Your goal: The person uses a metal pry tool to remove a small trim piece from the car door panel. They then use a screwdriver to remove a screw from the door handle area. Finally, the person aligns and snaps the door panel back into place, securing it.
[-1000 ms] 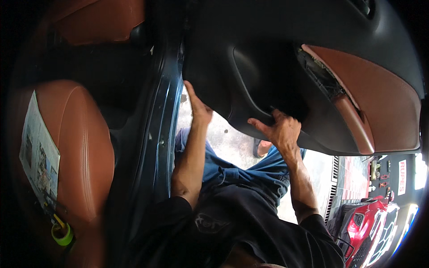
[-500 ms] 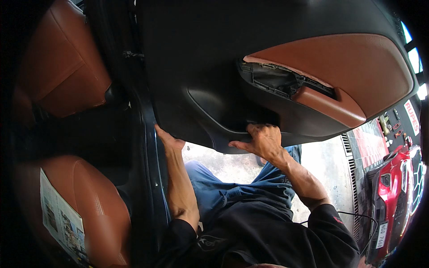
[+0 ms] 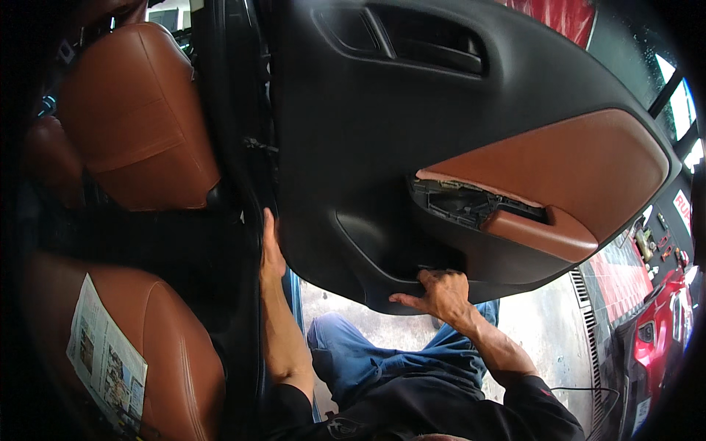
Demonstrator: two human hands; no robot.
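A black car door panel point(image 3: 353, 140) with a brown leather insert stands before me. My right hand point(image 3: 445, 294) is closed over the rim of its lower pocket point(image 3: 371, 257); the fingers curl inside and the thumb lies along the outside. My left hand point(image 3: 271, 246) rests against the panel's left edge, near the lower corner, one digit stretched out and the others hidden. Above the brown armrest point(image 3: 544, 235), an opening point(image 3: 460, 204) in the panel exposes black plastic and fittings. Higher up is the inner door handle recess point(image 3: 434, 55).
To the left are a brown seat back point(image 3: 140, 117) and a seat cushion point(image 3: 176, 345) with a newspaper sheet point(image 3: 110, 353) on it. The dark door frame point(image 3: 239, 294) runs beside my left arm. At right, a red car point(image 3: 662, 316) stands beyond a floor grate point(image 3: 581, 294).
The view has tilted up, bringing the handle recess into sight. My left hand has shifted from the panel's bottom corner onto its side edge. My right hand keeps its hold on the pocket.
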